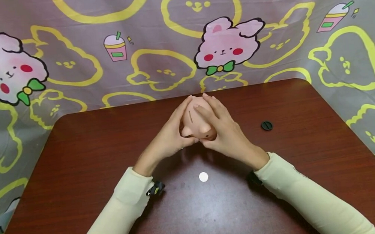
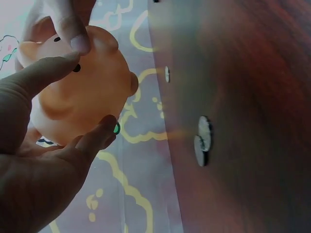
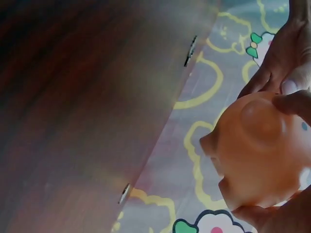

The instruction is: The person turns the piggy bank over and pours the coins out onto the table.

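A pink piggy bank (image 1: pixel 192 118) with a coin slot along its back is held up over the table between both hands. From the left, the left hand (image 1: pixel 169 135) grips its side, fingers curved round it and thumb at the snout end. The right hand (image 1: pixel 227 132) holds the opposite side, one finger lying over the top near an ear. Both thumbs come close together at the face in the left wrist view. In that view, several coins (image 2: pixel 204 133) are on the table below the piggy bank, two of them overlapping.
A small black round plug (image 1: pixel 267 125) lies on the brown table (image 1: pixel 87 171), to the right of the hands. A bright white round spot shows on the tabletop between the forearms. Behind the table hangs a cartoon-print cloth (image 1: pixel 152 33).
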Demonstrator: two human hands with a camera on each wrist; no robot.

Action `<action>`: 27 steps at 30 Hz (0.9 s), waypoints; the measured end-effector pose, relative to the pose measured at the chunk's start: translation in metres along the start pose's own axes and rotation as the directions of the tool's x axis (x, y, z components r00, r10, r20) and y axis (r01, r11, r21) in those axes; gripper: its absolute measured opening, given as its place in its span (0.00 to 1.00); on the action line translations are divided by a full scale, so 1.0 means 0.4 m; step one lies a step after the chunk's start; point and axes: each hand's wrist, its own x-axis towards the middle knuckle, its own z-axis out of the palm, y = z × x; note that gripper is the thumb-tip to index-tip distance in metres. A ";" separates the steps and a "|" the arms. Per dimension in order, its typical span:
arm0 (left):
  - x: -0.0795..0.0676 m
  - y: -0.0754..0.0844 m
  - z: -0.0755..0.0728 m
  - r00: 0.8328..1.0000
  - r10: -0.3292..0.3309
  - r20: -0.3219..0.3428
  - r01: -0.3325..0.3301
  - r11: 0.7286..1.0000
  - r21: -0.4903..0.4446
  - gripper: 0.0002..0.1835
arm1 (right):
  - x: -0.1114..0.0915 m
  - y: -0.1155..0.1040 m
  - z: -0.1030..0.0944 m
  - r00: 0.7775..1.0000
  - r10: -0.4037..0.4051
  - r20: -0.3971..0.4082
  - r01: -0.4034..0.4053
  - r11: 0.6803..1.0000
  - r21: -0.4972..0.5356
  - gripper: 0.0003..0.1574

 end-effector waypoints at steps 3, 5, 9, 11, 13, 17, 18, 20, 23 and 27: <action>-0.003 -0.005 0.004 1.000 0.004 -0.005 -0.004 1.000 0.015 0.63 | -0.004 -0.005 0.005 1.000 -0.026 0.000 0.026 0.997 -0.079 0.63; -0.004 -0.008 0.006 1.000 0.007 -0.008 -0.007 1.000 0.017 0.63 | -0.006 -0.006 0.007 1.000 -0.028 0.000 0.028 0.995 -0.098 0.63; -0.005 -0.013 0.007 1.000 0.016 -0.014 -0.016 1.000 0.023 0.62 | -0.007 -0.004 0.010 1.000 -0.029 -0.004 0.028 0.994 -0.108 0.62; -0.005 -0.015 0.006 1.000 0.020 -0.014 -0.020 1.000 0.020 0.62 | -0.006 -0.003 0.010 1.000 -0.018 -0.009 0.018 0.996 -0.088 0.62; -0.005 -0.018 0.005 1.000 0.019 -0.006 -0.019 1.000 -0.023 0.62 | -0.003 -0.001 0.009 1.000 0.014 -0.011 -0.014 0.999 -0.040 0.62; -0.006 -0.023 0.000 0.999 -0.022 0.031 0.028 0.978 -0.206 0.57 | 0.004 0.003 0.001 0.982 0.186 0.018 -0.187 0.973 0.138 0.61; -0.007 -0.024 -0.001 0.998 -0.042 0.039 0.050 0.968 -0.248 0.55 | 0.005 0.003 -0.003 0.969 0.245 0.032 -0.246 0.949 0.195 0.61; -0.008 -0.024 -0.003 0.995 -0.085 0.052 0.096 0.950 -0.296 0.50 | 0.009 0.004 -0.011 0.924 0.374 0.081 -0.380 0.873 0.305 0.58; -0.009 -0.022 -0.004 0.989 -0.141 0.049 0.149 0.954 -0.259 0.44 | 0.015 0.003 -0.024 0.840 0.518 0.160 -0.533 0.735 0.419 0.49; -0.007 -0.015 -0.001 0.973 -0.224 0.059 0.231 0.942 -0.245 0.39 | 0.025 0.003 -0.033 0.745 0.611 0.268 -0.651 0.576 0.495 0.35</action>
